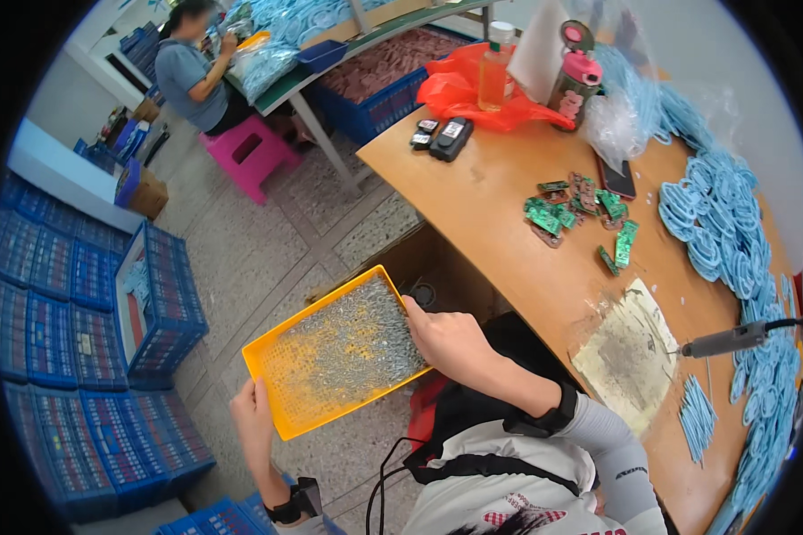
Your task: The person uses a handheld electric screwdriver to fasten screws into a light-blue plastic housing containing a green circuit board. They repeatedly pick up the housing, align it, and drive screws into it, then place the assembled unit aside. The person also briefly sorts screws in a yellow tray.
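Over the floor, left of the table, I hold a shallow yellow tray (352, 409) with both hands; it sits at a slant in the view. A layer of many small silvery metal pieces (375, 325) lies in it, thickest toward the right side and thin at the left, where yellow shows through. They are too small to name. My left hand (252, 417) is closed on the tray's left edge. At the right edge my right hand (451, 341) grips the rim, its thumb on top; the fingers underneath are partly hidden.
On the wooden table (473, 205) lie green circuit boards (551, 214), a stained pale sheet (629, 348), light-blue cable coils (714, 214) and cut blue wires (697, 417). A soldering iron (727, 341) points over it. Stacked blue crates (98, 348) stand left; a person (187, 76) sits far off.
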Demonstrator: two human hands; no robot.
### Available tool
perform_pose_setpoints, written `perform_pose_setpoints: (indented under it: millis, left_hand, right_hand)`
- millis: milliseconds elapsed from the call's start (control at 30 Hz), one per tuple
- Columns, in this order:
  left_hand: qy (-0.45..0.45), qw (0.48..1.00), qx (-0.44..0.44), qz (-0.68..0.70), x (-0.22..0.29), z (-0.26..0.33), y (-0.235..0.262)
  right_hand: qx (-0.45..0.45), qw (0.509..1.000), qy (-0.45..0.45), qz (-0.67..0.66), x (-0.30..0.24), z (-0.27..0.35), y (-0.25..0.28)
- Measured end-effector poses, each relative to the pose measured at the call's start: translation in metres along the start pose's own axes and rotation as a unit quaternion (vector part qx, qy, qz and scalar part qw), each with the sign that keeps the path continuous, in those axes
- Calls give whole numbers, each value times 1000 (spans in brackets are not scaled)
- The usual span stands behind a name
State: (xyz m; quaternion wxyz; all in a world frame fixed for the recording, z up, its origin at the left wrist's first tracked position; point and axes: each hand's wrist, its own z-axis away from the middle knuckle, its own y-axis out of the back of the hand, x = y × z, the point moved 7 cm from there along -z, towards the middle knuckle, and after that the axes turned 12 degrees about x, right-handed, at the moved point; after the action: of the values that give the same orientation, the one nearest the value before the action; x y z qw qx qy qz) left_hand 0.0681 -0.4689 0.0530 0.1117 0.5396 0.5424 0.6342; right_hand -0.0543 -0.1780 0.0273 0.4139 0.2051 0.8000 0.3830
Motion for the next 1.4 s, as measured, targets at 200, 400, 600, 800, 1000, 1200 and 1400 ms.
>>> perform_pose_setpoints:
  millis: [200, 400, 600, 800, 1000, 1200, 1400]
  left_hand:
    - [-46, 996, -67, 35, 48, 15, -66]
    - [20, 997, 24, 66, -18, 2, -18]
    - [-26, 998, -54, 20, 50, 12, -50]
    - [0, 1000, 2, 20, 4, -2, 5]
    - [-27, 997, -56, 34, 37, 9, -44]
    - [2, 999, 9, 42, -3, -7, -3]
    - [-47, 997, -64, -10, 38, 9, -42]
  right_hand:
    - [4, 995, -54, 79, 41, 26, 56]
    - [30, 998, 51, 30, -16, -9, 4]
    - [-7, 998, -61, 31, 35, 20, 41]
    - [0, 999, 4, -47, -3, 1, -15]
    - [-5, 997, -70, 10, 34, 20, 37]
    - [3, 1000, -11, 5, -8, -3, -4]
    - [-26, 997, -71, -7, 36, 20, 23]
